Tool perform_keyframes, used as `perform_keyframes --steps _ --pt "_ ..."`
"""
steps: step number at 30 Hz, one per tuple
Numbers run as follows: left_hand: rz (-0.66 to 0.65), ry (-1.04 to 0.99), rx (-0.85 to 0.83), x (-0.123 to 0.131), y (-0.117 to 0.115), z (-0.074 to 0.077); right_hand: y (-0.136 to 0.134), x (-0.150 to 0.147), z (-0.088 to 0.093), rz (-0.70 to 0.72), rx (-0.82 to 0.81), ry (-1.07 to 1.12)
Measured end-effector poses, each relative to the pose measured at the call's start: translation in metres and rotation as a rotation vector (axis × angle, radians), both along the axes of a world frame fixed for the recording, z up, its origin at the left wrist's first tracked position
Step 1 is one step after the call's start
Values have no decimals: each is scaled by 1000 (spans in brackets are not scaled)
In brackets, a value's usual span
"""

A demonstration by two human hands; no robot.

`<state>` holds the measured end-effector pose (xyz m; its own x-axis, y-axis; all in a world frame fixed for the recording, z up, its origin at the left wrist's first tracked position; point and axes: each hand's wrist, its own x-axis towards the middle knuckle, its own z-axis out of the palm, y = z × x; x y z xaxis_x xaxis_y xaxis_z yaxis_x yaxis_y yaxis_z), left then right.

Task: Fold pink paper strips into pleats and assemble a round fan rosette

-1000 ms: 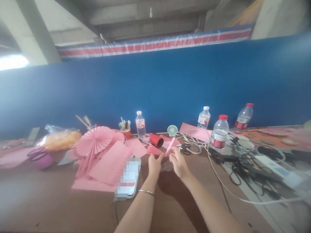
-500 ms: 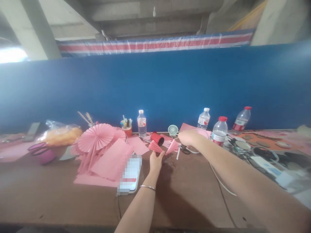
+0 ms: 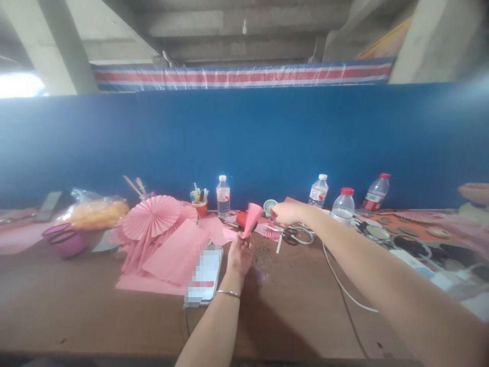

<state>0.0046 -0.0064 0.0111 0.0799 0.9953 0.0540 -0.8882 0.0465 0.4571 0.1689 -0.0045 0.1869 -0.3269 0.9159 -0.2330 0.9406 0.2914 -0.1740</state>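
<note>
My left hand [image 3: 240, 256] pinches a piece of pleated pink paper [image 3: 252, 218] near its middle, with one part standing up and spreading toward the top. Just behind the paper lies a red spool [image 3: 242, 218], partly covered by it. My right hand [image 3: 287, 213] is closed to the right of the paper and apart from it; whatever its fingers hold is too small to make out. Below that hand are another pleated pink piece [image 3: 272, 233], a pair of dark-handled scissors [image 3: 291, 235] and a narrow white strip [image 3: 278, 243].
Pink paper sheets [image 3: 178, 255], a round paper fan [image 3: 155, 216] and a phone [image 3: 204, 275] lie to the left. Water bottles [image 3: 223, 196] and a small handheld fan [image 3: 269, 207] stand at the back. Cables [image 3: 346, 290] cross the right side. Another person's hand [image 3: 476, 192] shows far right.
The pleated paper has turned from a spread V to mostly upright in my left hand. My right hand has moved slightly left and down, and the other person's hand has come into view.
</note>
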Motion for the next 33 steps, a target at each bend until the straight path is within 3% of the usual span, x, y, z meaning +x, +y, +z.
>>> perform_keyframes --steps 2,5,8,10,13,17,22,24,29,31,33 --pt "-97 -23 127 -1 -5 4 -1 -4 -8 11 24 38" --pt "-261 123 293 2 -16 7 -4 -16 -21 31 -21 158" --pt "-385 349 337 7 -22 6 -6 -23 -32 11 -26 288" --pt "-406 479 328 9 -24 4 -4 -21 -33 -20 101 325" --pt "-346 617 297 10 -20 -1 1 -4 -22 -83 313 334" --pt "-174 798 233 9 -10 -9 2 40 7 -152 413 268" --pt "-4 912 139 11 0 -18 -5 99 32 -122 229 23" --pt "24 898 123 13 0 -19 -8 116 35 -145 250 6" --pt "32 846 129 13 -3 -16 -12 130 28 -277 262 -29" --pt "21 811 124 12 -4 -12 -12 121 15 -289 189 -74" --pt "-22 760 145 13 -6 -9 -12 101 -6 -285 249 -72"
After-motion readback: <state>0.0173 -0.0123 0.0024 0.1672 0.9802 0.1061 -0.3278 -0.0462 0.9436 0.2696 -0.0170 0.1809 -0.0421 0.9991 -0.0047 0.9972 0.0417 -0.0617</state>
